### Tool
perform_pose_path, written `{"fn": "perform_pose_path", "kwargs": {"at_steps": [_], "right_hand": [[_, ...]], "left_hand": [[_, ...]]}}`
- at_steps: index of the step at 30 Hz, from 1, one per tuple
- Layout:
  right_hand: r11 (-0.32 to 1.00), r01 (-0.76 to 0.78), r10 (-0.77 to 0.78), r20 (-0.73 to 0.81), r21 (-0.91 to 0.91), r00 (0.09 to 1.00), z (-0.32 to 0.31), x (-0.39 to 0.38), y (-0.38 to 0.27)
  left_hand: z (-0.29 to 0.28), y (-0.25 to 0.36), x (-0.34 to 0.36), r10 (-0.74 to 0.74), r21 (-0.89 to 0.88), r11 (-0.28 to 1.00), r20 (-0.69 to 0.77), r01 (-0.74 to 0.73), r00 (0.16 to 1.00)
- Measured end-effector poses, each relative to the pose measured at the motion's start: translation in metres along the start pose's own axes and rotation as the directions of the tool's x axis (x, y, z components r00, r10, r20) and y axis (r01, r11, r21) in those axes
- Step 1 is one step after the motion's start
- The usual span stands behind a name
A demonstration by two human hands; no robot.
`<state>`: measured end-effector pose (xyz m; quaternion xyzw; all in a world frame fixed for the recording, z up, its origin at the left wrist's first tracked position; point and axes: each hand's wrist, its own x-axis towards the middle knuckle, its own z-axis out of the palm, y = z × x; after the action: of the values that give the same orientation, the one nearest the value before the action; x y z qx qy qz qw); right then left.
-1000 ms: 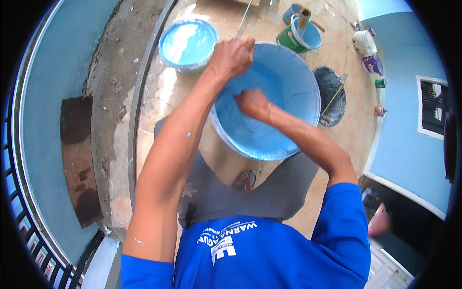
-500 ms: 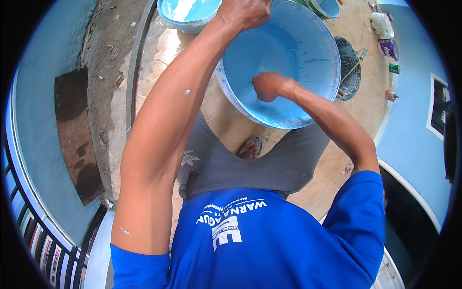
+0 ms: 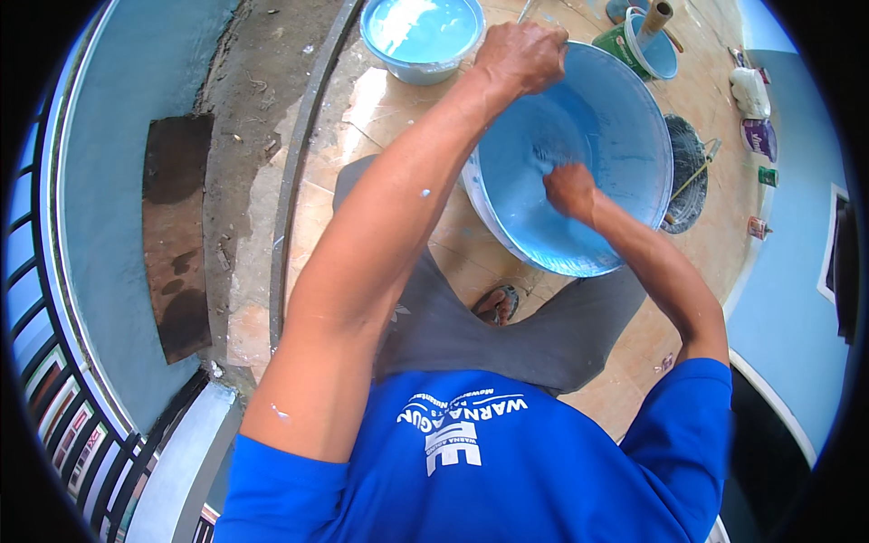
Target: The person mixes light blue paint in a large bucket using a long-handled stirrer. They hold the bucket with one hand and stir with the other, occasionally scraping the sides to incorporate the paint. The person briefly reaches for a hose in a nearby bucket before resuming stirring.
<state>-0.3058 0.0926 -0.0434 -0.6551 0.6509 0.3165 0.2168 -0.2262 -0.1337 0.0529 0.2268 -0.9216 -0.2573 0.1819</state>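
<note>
A large round bucket (image 3: 620,118) of light blue liquid sits in front of me, over my grey-trousered legs. My left hand (image 3: 523,56) is closed at its far left rim, apparently gripping it; a thin rod shows behind the knuckles. My right hand (image 3: 568,190) is curled low inside the bucket, closed on something I cannot make out, beside a swirl in the liquid. Just beyond my left forearm stands a smaller tub (image 3: 421,65) filled with pale blue liquid.
A green pail (image 3: 615,47) with a roll stands behind; a dark splattered bucket (image 3: 688,195) is at right. Bags (image 3: 756,136) and small cans (image 3: 767,176) line the blue wall. A ledge edge (image 3: 291,181), rough concrete and a brown board (image 3: 176,235) lie left, beside railings (image 3: 36,271).
My right hand has shifted about inside the bucket, while my left stays at the rim. The whole view moved up about half a second ago and has since shifted down and right.
</note>
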Motion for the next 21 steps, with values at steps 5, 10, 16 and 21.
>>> {"fn": "perform_pose_path", "kwargs": {"at_steps": [5, 10, 16, 21], "right_hand": [[0.961, 0.065, -0.098, 0.111, 0.269, 0.989, -0.056, -0.02, -0.049], [0.967, 0.03, 0.024, -0.209, 0.254, 0.978, -0.091, 0.017, -0.026], [0.989, -0.136, 0.114, -0.288, -0.056, 0.951, -0.01, 0.045, 0.035], [1.0, 0.0, 0.0, 0.026, 0.009, 1.0, -0.008, -0.006, 0.0]], "left_hand": [[-0.011, 0.002, -0.003, -0.029, -0.025, 0.999, 0.052, 0.03, 0.998], [-0.012, 0.001, -0.003, -0.038, -0.005, 0.999, 0.047, 0.038, 0.998], [-0.008, 0.004, 0.001, -0.021, -0.027, 0.999, 0.037, 0.022, 0.999], [-0.012, 0.003, -0.003, -0.03, -0.043, 0.999, 0.06, 0.033, 0.998]]}}
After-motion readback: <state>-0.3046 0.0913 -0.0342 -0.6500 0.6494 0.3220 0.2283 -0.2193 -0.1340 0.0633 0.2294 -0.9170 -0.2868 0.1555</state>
